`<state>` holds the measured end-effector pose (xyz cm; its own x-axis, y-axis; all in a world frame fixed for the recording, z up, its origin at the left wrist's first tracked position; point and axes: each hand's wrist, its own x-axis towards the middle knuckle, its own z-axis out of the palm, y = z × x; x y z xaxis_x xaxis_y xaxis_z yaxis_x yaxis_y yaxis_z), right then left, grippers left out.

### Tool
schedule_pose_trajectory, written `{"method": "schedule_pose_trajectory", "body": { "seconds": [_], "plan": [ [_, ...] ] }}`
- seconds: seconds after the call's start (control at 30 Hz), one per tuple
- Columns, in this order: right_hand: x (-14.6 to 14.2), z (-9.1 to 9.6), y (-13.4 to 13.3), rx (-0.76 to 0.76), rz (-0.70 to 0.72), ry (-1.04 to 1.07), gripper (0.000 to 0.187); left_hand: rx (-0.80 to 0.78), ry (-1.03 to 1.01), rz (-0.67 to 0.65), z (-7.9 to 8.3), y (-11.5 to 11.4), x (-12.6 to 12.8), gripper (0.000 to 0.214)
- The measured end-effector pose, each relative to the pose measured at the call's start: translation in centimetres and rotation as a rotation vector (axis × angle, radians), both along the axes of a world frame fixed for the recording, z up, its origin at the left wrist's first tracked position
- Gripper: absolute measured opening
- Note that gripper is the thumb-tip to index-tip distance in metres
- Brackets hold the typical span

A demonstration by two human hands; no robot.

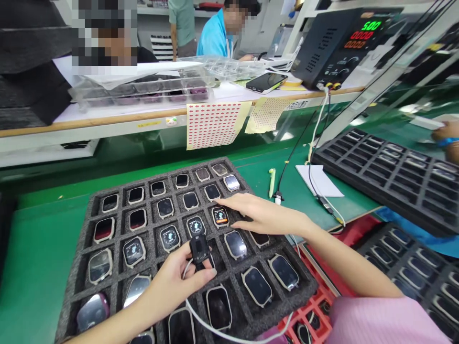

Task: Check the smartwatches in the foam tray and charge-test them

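Note:
A dark grey foam tray (77,267) in front of me holds smartwatch cases in rows of square pockets. My left hand (186,274) pinches a small black block-shaped device (199,249) with a white cable (215,330), above the middle of the tray. My right hand (263,215) reaches in from the right, its index finger and thumb apart, beside a smartwatch (220,217) whose lit screen has an orange band. I cannot tell whether the fingertips touch it. Lit dials also show on a smartwatch (195,226) just behind the black device and on another smartwatch (169,238) left of it.
More foam trays (390,174) with watches lie at the right, near another person's hand (448,138). A red tray (321,320) sits below my right arm. Cables, a green pen-like tool (272,182) and white paper (319,180) lie beyond. A power supply (340,48) stands on the shelf.

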<state>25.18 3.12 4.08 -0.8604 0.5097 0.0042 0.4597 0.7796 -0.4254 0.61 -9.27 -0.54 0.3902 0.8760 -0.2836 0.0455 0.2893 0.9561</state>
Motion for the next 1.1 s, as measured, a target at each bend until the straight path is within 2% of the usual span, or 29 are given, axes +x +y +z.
{"method": "schedule_pose_trajectory", "body": {
  "seconds": [0.1,0.17,0.33,0.47,0.53,0.6,0.73,0.83,1.0,1.1],
  "plan": [
    [1.2,1.0,0.0,0.054,-0.051,-0.104,0.04,-0.019,0.008,0.013,-0.1,-0.1,0.0,0.023],
    [1.7,1.0,0.3,0.089,-0.096,-0.168,0.035,-0.036,-0.004,0.016,-0.3,-0.2,0.0,0.026],
    [2.0,0.4,0.7,0.07,-0.157,-0.156,0.037,-0.066,-0.059,0.081,-1.3,-0.3,0.1,0.037],
    [1.5,1.6,-0.5,-0.045,-0.212,-0.005,0.053,-0.093,-0.116,0.112,-1.9,-0.2,-0.1,0.038],
    [0.2,2.0,-2.0,-0.108,-0.189,0.154,0.06,-0.078,-0.119,0.064,-1.8,-0.1,-0.2,0.038],
    [-1.8,2.0,-3.6,-0.117,-0.102,0.241,0.06,-0.057,-0.103,0.003,-1.4,0.0,-0.3,0.041],
    [-5.6,0.7,-5.5,0.02,0.063,0.178,0.038,-0.025,-0.092,-0.049,-0.9,0.3,-0.5,0.046],
    [-7.0,-0.2,-5.3,0.113,0.101,0.137,0.035,0.026,-0.128,-0.008,-1.0,0.4,-0.5,0.038],
    [-7.4,-1.1,-5.0,0.129,0.101,0.154,0.041,0.095,-0.131,0.118,-1.0,0.5,-0.1,0.026],
    [-7.4,-1.7,-5.5,0.137,0.093,0.239,0.04,0.109,-0.157,0.152,-0.9,0.5,-0.1,0.023]
  ]
}}
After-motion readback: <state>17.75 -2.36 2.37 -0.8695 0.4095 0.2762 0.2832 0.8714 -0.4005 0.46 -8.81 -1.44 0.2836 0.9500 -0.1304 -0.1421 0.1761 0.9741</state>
